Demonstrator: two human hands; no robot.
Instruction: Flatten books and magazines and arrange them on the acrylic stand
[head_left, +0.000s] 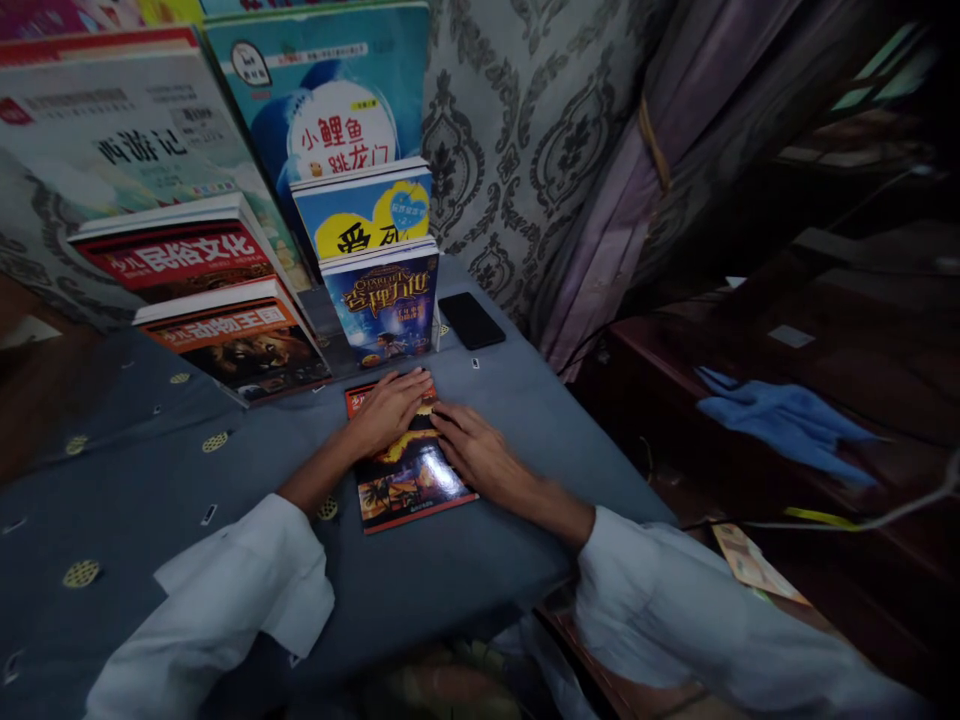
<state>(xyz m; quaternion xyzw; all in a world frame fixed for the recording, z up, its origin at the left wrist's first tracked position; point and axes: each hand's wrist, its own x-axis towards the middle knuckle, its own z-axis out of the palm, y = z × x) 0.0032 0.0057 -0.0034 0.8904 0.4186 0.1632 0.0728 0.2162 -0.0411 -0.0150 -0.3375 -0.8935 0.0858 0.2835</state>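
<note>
A thin dark book (pixel 412 495) with a red-orange border lies flat on the cloth-covered table in front of me. My left hand (pixel 388 410) rests across its upper part, fingers stretched out together toward the right. On the right side of the cover lies my right hand (pixel 480 452), its fingers loosely extended and the tips close to my left hand. Both hands touch the book and hide much of its title. Just behind it, a blue book (pixel 386 310) with gold lettering stands upright.
An orange-and-black book (pixel 240 345) with a lion and a red book (pixel 180 255) stand to the left. Larger picture books (pixel 330 110) rise behind them. A black phone (pixel 471 320) lies near the table's right edge. A blue cloth (pixel 780 415) hangs over dark furniture beyond.
</note>
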